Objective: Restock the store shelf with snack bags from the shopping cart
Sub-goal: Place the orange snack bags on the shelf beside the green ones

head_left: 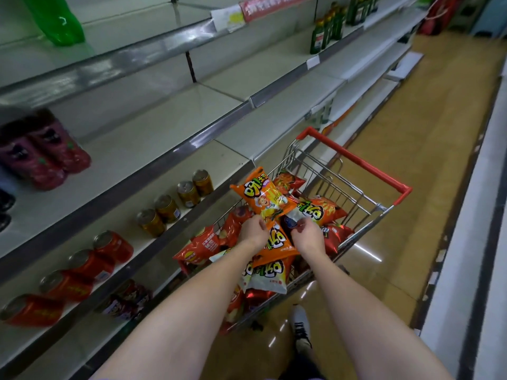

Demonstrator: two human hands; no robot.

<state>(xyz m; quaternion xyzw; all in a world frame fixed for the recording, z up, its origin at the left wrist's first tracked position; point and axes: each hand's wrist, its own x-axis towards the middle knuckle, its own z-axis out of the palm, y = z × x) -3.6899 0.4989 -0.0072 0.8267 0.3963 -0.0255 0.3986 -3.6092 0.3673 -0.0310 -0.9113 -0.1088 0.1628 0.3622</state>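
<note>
A small wire shopping cart (354, 185) with a red handle stands in the aisle, filled with several orange and red snack bags. My left hand (253, 230) grips the lower edge of an orange snack bag (263, 197) and holds it up above the pile. My right hand (308, 233) is just right of it, fingers curled on another orange and white bag (312, 212) lying in the cart. More bags, such as a red one (201, 244), hang over the cart's left side. The white store shelf (153, 144) runs along the left, largely bare at mid-height.
Gold cans (175, 202) and red cans (90, 263) line a lower shelf. Purple bottles (44, 157) stand at far left, green bottles (327, 28) further down, a green bag (55, 20) on top. My shoe (301, 329) rests on the tan floor; another white unit borders the right.
</note>
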